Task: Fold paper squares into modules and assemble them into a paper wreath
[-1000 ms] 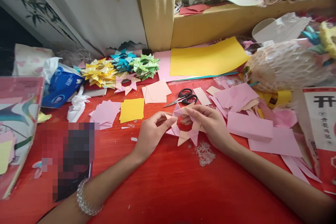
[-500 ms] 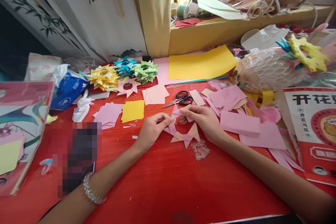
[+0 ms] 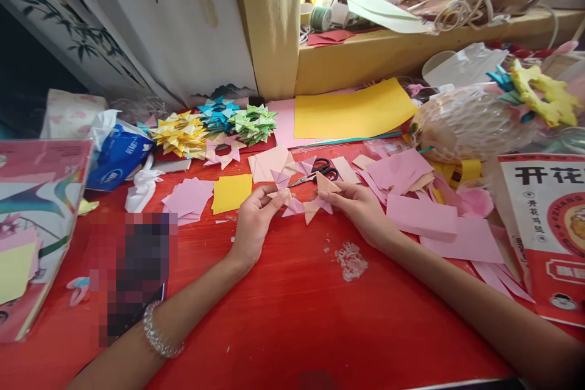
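Note:
Between my hands is a pink and peach folded-paper star ring point(image 3: 312, 209), its points spread around a hollow middle. My left hand point(image 3: 256, 213) pinches its left side with thumb and fingers. At its right side, my right hand point(image 3: 356, 204) grips another point the same way. Right behind the ring lie black-handled scissors point(image 3: 325, 169), partly covered by it. Below the ring, a little pile of clear scraps point(image 3: 351, 261) rests on the red table point(image 3: 292, 317). Yellow paper squares point(image 3: 232, 193) lie just left of the ring, near my left hand.
Finished star rings in yellow point(image 3: 179, 135), blue point(image 3: 219, 114) and green point(image 3: 254, 124) sit at the back left. Pink paper squares point(image 3: 188, 200) lie left; more pink sheets point(image 3: 420, 214) are on the right. A blue tissue pack point(image 3: 119, 155) and a red-white packet point(image 3: 548, 231) flank the space.
The star ring has been lifted and turned, its points now fanned up and away from me. Both hands have shifted slightly, and the clear scraps lie uncovered on the table.

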Tool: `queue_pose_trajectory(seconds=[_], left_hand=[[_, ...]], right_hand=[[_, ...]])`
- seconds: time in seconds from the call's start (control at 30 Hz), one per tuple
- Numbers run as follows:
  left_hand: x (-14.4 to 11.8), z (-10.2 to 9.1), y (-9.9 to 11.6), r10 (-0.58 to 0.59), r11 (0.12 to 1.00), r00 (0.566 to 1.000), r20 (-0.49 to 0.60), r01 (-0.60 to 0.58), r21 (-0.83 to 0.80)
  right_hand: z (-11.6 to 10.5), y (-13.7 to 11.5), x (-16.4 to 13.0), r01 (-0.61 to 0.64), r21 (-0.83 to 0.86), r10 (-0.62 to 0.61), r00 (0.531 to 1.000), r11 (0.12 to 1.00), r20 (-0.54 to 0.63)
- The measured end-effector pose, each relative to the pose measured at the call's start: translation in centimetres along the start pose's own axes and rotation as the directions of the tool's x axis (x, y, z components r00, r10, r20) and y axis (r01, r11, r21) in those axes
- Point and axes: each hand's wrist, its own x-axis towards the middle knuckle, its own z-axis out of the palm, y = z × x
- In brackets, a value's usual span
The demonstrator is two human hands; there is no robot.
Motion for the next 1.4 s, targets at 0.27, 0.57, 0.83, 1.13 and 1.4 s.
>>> queue_pose_trajectory(seconds=[0.27,0.57,0.83,1.13,1.4], left_hand=[[-0.1,-0.2,0.3,-0.026,0.999,1.0,-0.014,0.025,-0.041],[-0.3,0.0,0.2,-0.039,0.999,0.997,0.065,0.04,-0.013],[-0.3,0.0,0.2,-0.044,0.999,0.998,0.054,0.043,0.014],[-0.8,0.1,0.5,-0.004,0.993,0.993,0.114,-0.01,0.121],[-1.4,0.2,0.8,0.051,0.982,0.985,0.166,-0.08,0.171]], right_hand=[[0.1,-0.8,-0.5,0.142,-0.195,-0.124,0.987,0.971,0.101],[0.7,-0.8,-1.3,0.231,-0.198,-0.18,0.952,0.952,0.247],[0.7,-0.7,-1.3,0.266,-0.247,-0.196,0.942,0.932,0.272],[0.7,-0.2,-1.6,0.411,-0.443,-0.332,0.91,0.797,0.247],[1.0,0.1,-2.0,0.602,-0.572,-0.594,0.77,0.558,0.232]])
